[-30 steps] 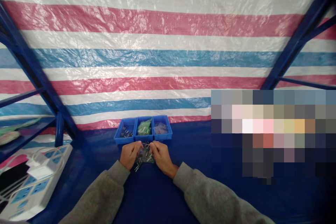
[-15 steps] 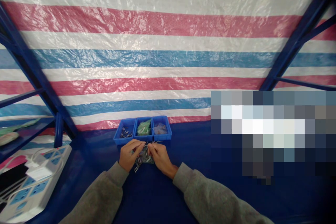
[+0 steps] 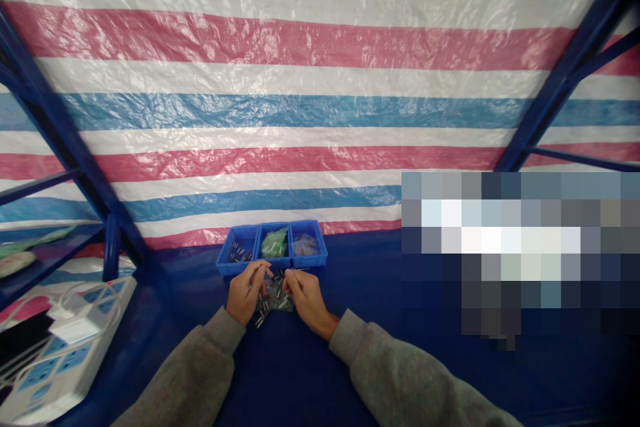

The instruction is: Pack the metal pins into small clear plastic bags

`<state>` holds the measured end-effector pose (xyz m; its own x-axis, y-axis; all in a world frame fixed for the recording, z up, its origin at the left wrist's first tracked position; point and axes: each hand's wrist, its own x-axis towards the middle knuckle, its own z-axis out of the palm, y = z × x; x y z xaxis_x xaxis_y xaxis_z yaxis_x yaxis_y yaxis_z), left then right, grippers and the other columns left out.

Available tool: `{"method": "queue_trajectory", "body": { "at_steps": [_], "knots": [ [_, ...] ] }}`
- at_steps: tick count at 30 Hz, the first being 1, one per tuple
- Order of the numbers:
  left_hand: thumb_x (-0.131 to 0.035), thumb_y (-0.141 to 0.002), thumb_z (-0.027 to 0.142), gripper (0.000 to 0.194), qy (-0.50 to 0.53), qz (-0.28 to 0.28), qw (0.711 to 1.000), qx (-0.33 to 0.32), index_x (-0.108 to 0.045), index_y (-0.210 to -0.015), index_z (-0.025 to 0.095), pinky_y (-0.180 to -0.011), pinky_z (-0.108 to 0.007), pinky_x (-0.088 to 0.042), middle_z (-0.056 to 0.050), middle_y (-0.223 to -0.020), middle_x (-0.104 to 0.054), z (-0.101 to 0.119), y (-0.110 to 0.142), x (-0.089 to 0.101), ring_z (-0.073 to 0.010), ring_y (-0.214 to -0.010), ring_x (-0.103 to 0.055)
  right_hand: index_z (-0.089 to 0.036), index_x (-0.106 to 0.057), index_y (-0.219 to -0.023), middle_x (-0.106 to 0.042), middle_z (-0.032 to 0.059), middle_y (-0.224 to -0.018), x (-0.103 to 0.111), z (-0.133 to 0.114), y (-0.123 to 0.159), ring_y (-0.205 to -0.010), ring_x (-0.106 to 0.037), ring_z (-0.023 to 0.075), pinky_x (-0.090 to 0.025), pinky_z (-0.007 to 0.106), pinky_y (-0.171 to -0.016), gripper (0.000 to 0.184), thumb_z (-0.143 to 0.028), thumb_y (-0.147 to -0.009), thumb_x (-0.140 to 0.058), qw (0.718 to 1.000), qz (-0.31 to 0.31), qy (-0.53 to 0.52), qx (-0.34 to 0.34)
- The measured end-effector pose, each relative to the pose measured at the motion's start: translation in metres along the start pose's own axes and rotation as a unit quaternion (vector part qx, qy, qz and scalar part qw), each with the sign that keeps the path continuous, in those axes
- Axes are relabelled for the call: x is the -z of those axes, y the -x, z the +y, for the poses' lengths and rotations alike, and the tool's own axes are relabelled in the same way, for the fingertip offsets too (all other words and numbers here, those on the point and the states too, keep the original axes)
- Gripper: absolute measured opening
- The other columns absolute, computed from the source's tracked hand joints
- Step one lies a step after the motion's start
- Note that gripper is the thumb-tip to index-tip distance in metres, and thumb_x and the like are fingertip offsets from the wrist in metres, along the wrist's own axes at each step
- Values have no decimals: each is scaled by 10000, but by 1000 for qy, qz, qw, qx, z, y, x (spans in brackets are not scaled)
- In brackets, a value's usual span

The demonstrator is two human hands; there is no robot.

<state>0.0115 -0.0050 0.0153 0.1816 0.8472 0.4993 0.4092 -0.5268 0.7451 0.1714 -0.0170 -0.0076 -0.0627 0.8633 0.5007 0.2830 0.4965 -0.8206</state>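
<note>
A loose pile of small dark and silver rod-like pieces (image 3: 262, 313) and clear and greenish bits (image 3: 283, 301) lies on the blue table between my hands. My left hand (image 3: 245, 292) is at the pile's left side, fingers curled and thumb pressed in towards them. Anything between those fingertips is too small to name. On the other side, my right hand (image 3: 307, 297) is closed in a pinch over the pile's right edge. Whatever it grips is hidden by the fingers. A gap separates the two sets of fingertips.
Beyond my hands stand three joined blue bins: the left bin (image 3: 226, 260) with dark rods, the middle with a green bag (image 3: 275, 243), the right with clear bags (image 3: 305, 244). A power strip (image 3: 75, 360) with cables lies left. Blue posts and striped sheeting (image 3: 320, 107) stand behind.
My left fingertips have drawn apart from my right ones, leftward and slightly up, where before they met above the pile. My right hand has barely moved.
</note>
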Motion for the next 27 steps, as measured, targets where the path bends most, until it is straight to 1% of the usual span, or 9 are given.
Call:
{"method": "queue_trajectory", "body": {
  "at_steps": [5,8,10,12,14,16,19,22,27],
  "knots": [
    [-343,-908,335,285,-18,-10,1000,9,-532,-1034,164,-471,-201,-413,24,-650,-556,0,0,-1,-72,-412,-468,-161,-560,-586,-502,-11,-553,0,0,0,-543,-471,106,-333,216,-561,482,-387,-932,-310,1000,3,1,5],
    [-346,-908,329,291,-46,-11,999,-5,-544,-1047,168,-485,-208,-420,24,-605,-553,0,0,-1,-94,-446,-493,-159,-560,-592,-504,-13,-557,0,0,0,-544,-471,104,-331,214,-566,472,-376,-932,-315,1000,4,0,6],
    [-367,-902,322,281,-71,-3,997,-26,-571,-1027,175,-547,-218,-452,-2,-666,-605,-1,0,0,-116,-536,-555,-159,-558,-597,-503,-14,-559,0,0,0,-546,-467,103,-330,214,-569,465,-371,-932,-316,1000,3,0,7],
    [-393,-893,312,265,-94,8,994,-50,-606,-976,178,-649,-235,-476,-34,-788,-650,0,-1,1,-140,-675,-606,-159,-553,-597,-499,-15,-560,1,-1,0,-547,-467,102,-330,214,-571,460,-365,-934,-316,1000,2,2,10],
    [-422,-882,302,249,-110,12,991,-70,-635,-919,177,-743,-251,-474,-49,-867,-662,0,-2,2,-158,-794,-618,-160,-547,-593,-492,-16,-556,1,-1,0,-544,-464,102,-329,215,-568,461,-361,-935,-313,1000,1,6,12],
    [-457,-867,302,231,-118,15,989,-82,-651,-880,176,-786,-259,-467,-53,-878,-668,0,-2,3,-166,-841,-617,-160,-545,-591,-485,-17,-552,2,-2,0,-542,-462,102,-331,218,-568,461,-357,-936,-311,1000,2,10,14],
    [-506,-838,324,213,-116,31,990,-71,-651,-866,170,-753,-253,-482,-52,-859,-679,-2,-2,3,-166,-801,-628,-161,-562,-633,-497,-15,-572,2,-4,0,-558,-468,105,-340,217,-573,420,-348,-930,-332,1000,10,13,12],
    [-540,-810,355,218,-103,47,993,-42,-633,-857,164,-675,-236,-494,-36,-804,-684,-5,-1,1,-152,-704,-634,-162,-596,-737,-546,-8,-640,2,-5,0,-595,-491,110,-355,213,-581,321,-325,-913,-383,1000,17,4,11],
    [-560,-790,355,210,-83,40,996,-13,-592,-873,165,-613,-211,-477,5,-688,-658,-7,0,0,-127,-604,-620,-171,-619,-885,-602,5,-728,0,-4,0,-640,-534,122,-388,215,-600,185,-283,-868,-473,999,12,-25,15]
  ]
}}
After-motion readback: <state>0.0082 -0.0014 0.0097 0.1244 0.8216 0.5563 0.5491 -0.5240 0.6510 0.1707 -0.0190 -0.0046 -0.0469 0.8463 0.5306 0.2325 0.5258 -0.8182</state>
